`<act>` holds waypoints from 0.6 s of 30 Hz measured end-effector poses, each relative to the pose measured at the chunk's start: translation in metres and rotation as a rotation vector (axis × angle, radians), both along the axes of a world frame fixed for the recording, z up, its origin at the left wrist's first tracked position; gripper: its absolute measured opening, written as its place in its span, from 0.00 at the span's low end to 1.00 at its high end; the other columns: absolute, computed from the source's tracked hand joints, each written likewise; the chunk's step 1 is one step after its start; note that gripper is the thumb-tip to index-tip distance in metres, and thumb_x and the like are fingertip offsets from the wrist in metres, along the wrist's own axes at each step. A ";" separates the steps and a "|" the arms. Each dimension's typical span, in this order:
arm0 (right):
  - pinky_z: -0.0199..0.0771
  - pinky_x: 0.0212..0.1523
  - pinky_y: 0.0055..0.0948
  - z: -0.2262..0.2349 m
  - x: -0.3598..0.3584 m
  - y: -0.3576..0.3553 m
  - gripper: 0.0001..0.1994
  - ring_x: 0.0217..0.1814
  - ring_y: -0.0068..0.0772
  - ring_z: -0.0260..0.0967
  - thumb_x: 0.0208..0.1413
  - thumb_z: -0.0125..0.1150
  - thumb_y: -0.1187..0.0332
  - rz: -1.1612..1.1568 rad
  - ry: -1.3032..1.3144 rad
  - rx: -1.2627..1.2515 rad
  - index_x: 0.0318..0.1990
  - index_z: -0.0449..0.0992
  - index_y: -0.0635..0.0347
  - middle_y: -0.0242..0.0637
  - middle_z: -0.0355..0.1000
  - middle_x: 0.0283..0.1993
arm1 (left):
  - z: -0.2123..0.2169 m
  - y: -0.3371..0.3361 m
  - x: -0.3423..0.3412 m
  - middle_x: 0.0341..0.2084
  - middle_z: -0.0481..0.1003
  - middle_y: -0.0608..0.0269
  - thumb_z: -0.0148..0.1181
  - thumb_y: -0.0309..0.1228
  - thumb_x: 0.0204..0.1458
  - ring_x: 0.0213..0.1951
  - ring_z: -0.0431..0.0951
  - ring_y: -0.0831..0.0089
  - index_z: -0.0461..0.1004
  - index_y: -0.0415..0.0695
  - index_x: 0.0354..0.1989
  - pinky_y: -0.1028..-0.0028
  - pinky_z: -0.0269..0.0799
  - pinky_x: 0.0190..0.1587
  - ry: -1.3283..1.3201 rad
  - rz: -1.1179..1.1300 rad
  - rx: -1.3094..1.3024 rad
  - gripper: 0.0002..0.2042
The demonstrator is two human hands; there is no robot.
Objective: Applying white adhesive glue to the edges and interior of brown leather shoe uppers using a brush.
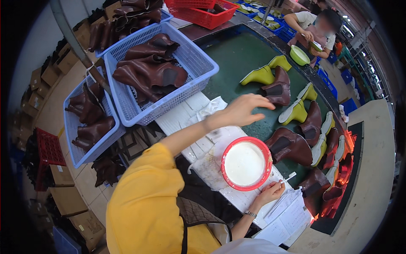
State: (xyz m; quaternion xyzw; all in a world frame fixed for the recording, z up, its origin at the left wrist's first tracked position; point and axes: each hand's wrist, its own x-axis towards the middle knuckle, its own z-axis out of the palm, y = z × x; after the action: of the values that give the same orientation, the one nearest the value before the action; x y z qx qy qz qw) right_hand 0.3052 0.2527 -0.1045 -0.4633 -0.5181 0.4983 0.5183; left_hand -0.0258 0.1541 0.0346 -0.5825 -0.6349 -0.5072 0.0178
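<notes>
My left hand (pixel 249 109) reaches over the green belt, fingers spread, with nothing in it. Just beyond its fingertips stands a brown ankle boot (pixel 280 88), beside a pair of yellow-green heeled soles (pixel 259 76). In my right hand (pixel 271 193) is a small white brush (pixel 289 177), its head pointing away from me. Between my hands sits a red bowl (pixel 223 164) of white liquid (pixel 244 164). Another brown boot (pixel 292 146) lies on the belt just past the bowl. More boots and pale-edged yellow-green soles (pixel 296 111) line the belt toward the right.
Blue crates (pixel 190 91) of brown boot uppers stand at the left, with a red basket (pixel 211 19) at the back. Papers (pixel 285 218) lie near my right hand. A red-glowing opening (pixel 349 146) is at the belt's right end. Across the belt a co-worker handles a sole near a green bowl (pixel 299 55).
</notes>
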 end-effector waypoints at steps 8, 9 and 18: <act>0.47 0.14 0.15 -0.001 -0.016 -0.009 0.11 0.17 0.09 0.51 0.72 0.50 0.63 0.135 0.023 -0.015 0.51 0.71 0.61 0.23 0.63 0.24 | 0.058 -0.310 -0.086 0.39 0.81 0.46 0.64 0.40 0.57 0.39 0.82 0.51 0.74 0.47 0.58 0.56 0.76 0.41 0.241 1.037 -0.667 0.22; 0.47 0.14 0.15 -0.001 -0.017 -0.010 0.11 0.17 0.09 0.51 0.72 0.50 0.64 0.134 0.033 -0.014 0.51 0.71 0.61 0.23 0.63 0.24 | 0.056 -0.327 -0.097 0.38 0.81 0.47 0.65 0.42 0.56 0.37 0.83 0.53 0.75 0.45 0.57 0.59 0.76 0.39 0.018 1.018 -0.724 0.22; 0.52 0.18 0.15 -0.002 -0.003 -0.010 0.08 0.20 0.09 0.54 0.72 0.51 0.68 0.155 0.050 0.004 0.50 0.71 0.63 0.24 0.66 0.25 | -0.044 -0.563 -0.081 0.49 0.71 0.43 0.54 0.27 0.54 0.54 0.71 0.38 0.63 0.43 0.54 0.49 0.69 0.55 0.058 1.683 -0.886 0.18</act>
State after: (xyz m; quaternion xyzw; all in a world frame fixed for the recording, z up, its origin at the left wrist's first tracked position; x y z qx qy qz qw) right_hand 0.3020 0.2432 -0.1067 -0.4081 -0.5405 0.5473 0.4917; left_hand -0.1067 -0.4089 -0.0092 0.0995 -0.9800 -0.0263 0.1705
